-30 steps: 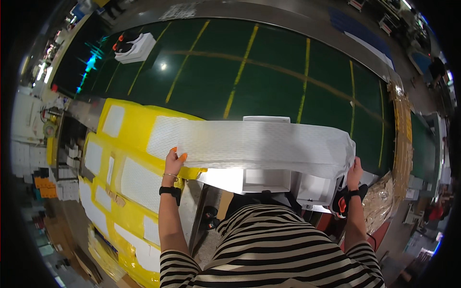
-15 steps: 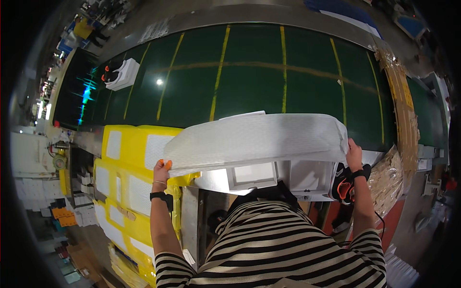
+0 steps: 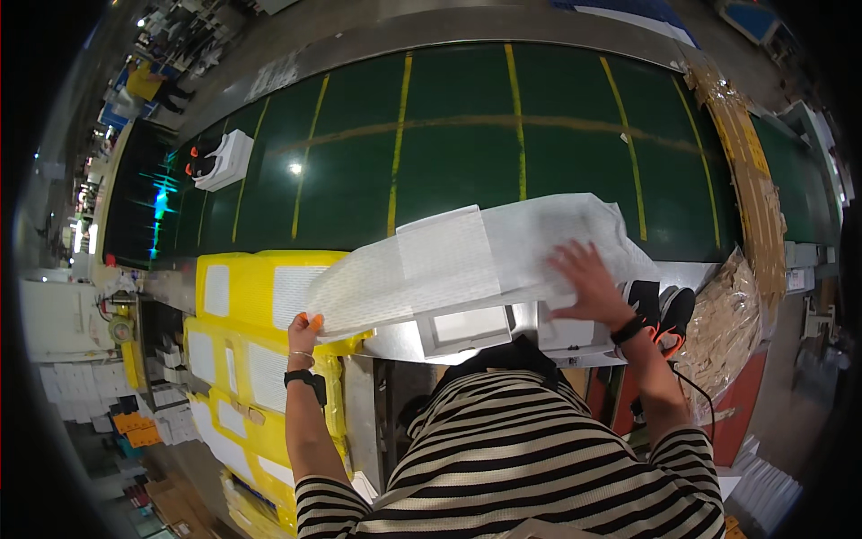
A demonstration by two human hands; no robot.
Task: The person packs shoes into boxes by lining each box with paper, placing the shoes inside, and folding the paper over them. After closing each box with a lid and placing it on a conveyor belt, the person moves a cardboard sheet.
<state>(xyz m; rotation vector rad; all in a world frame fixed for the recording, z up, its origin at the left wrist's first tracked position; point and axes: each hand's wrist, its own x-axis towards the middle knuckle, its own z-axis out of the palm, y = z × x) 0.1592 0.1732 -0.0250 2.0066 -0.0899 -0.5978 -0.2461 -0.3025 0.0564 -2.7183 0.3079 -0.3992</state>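
A large sheet of white textured wrapping paper is spread in front of me above the near edge of a dark green conveyor belt. My left hand pinches its lower left corner. My right hand lies flat on the sheet's right part, fingers spread. Under the sheet stands an open white box on a metal ledge. A black shoe with an orange sole sits just right of my right wrist.
Stacks of yellow-wrapped bundles stand to my left. Far left on the belt lies a white box holding black and orange shoes. Crumpled brown paper piles up at the right. Yellow lines cross the belt.
My right hand has moved from the sheet's right edge onto its top and now presses it flat. The sheet has tilted, its right side lower. My left hand keeps its corner grip.
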